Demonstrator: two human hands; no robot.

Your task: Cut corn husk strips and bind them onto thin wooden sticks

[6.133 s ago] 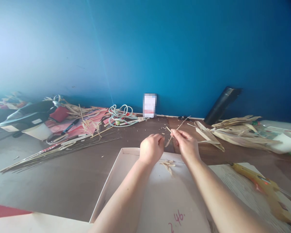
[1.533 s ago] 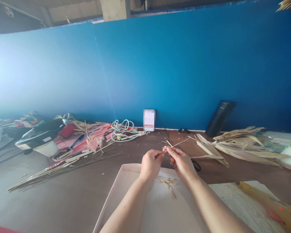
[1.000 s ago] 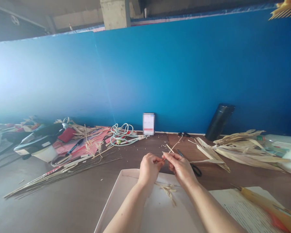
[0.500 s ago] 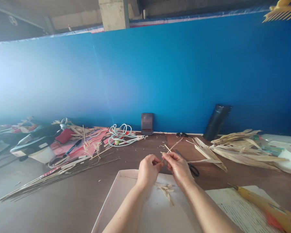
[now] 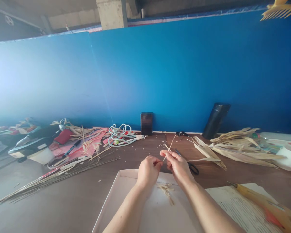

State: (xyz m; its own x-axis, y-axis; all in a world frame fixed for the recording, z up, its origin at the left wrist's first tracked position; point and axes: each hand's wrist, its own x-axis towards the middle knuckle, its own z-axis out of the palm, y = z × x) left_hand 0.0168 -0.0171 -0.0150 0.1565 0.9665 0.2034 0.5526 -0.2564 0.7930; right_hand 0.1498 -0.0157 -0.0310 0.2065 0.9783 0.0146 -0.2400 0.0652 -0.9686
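Over the far rim of a shallow white box (image 5: 122, 191), my hands work close together. My left hand (image 5: 149, 170) is closed in a pinch at the lower end of a thin husk strip (image 5: 173, 142). The thumb and fingers of my right hand (image 5: 178, 166) pinch the same strip, which sticks up past the fingertips and slants to the right. A short pale stick crosses behind it; I cannot tell whether it is held. Several small husk scraps (image 5: 167, 190) lie in the box. Dark-handled scissors (image 5: 193, 169) rest just beyond my right hand, partly hidden.
Dried corn husks (image 5: 237, 147) and a black cylinder (image 5: 215, 121) are at the right. A yellow-handled tool (image 5: 259, 200) lies on a printed sheet (image 5: 229, 200). Thin sticks (image 5: 70, 176), a pale blue cord (image 5: 121, 134) and a visor cap (image 5: 34, 147) are left. A blue partition (image 5: 172, 74) stands behind.
The strip's upper end has swung from leaning right to a steeper slant. My right fingers have straightened somewhat, and the view has shifted slightly.
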